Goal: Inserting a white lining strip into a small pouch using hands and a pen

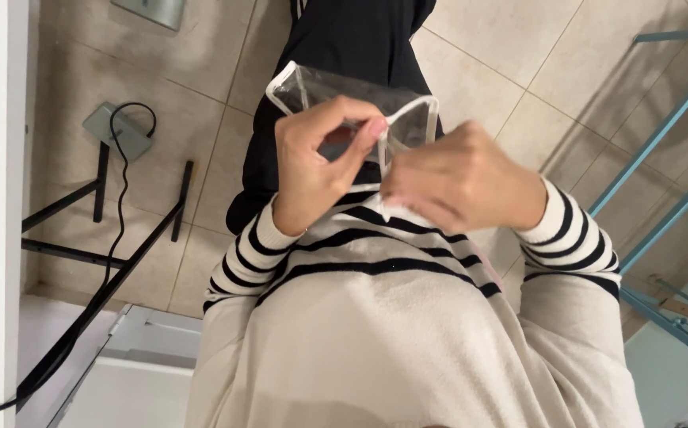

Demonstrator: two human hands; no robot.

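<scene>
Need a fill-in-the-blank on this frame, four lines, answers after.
1. Both hands hold a clear ____ with white trim.
2. The left hand pinches the pouch between thumb and ____.
3. The sleeves have ____ stripes on cream.
4. The floor is covered in beige ____.

Missing words: pouch; forefinger; black; tiles

The right hand grips the pouch's near edge.

pouch (pixel 336 95): clear, white trim | sweater (pixel 407 333): cream, black stripes | trousers (pixel 344 47): black | floor (pixel 502 71): beige tiles | frame (pixel 661 135): teal
</scene>
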